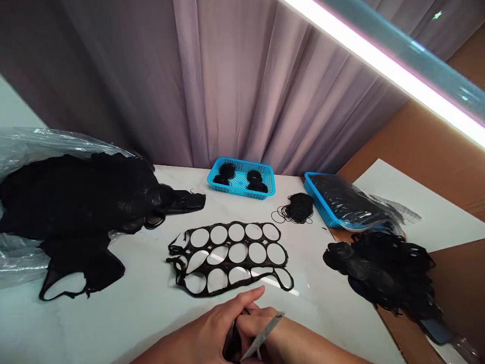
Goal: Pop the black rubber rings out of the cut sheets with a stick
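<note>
At the bottom centre, my left hand (pixel 217 326) and my right hand (pixel 261 326) are pressed together, their fingers closed round dark cloth (pixel 234 341) that shows between them. A grey strip (pixel 263 336) sticks up slantwise across my right hand. The left thumb points to the upper right. Just beyond the hands a black sheet of fabric with rows of round holes (pixel 223 269) lies flat on the white table (pixel 144 313). How much cloth is inside the hands is hidden.
Black fabric in a clear bag (pixel 76 197) fills the left. A blue basket (pixel 242 191) holds several black bundles. Thin black loops (pixel 299 208) lie right of it. Another blue basket (pixel 322 207) carries bagged black material. Black scraps (pixel 382 273) pile at the right edge.
</note>
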### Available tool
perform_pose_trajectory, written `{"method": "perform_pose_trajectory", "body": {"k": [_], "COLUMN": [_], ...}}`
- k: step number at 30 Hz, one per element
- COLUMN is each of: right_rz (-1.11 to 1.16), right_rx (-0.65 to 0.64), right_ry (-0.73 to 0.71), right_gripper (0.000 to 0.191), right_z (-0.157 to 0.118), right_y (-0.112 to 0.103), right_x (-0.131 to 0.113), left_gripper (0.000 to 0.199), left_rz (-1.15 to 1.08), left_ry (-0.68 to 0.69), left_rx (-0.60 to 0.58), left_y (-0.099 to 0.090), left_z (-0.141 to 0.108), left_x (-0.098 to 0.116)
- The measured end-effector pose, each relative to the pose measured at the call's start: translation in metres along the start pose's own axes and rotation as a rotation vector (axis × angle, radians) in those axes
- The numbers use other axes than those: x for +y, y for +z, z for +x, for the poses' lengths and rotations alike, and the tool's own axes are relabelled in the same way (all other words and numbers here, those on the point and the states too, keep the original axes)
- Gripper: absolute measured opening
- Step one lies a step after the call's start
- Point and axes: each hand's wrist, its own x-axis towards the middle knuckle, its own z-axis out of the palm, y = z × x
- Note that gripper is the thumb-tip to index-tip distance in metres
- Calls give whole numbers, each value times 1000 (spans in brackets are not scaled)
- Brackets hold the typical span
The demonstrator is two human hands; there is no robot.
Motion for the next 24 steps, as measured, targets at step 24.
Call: {"method": "perform_pose_trajectory", "body": {"k": [24], "right_rz": [974], "right_rx": [74], "right_ry": [-300], "right_gripper": [34], "right_z": [4], "right_y": [-38], "right_x": [7], "left_gripper": [53], "left_rz": [-1058], "left_ry": [189], "left_rx": [328], "left_y": [-12], "left_z": [9], "left_x": [10]}}
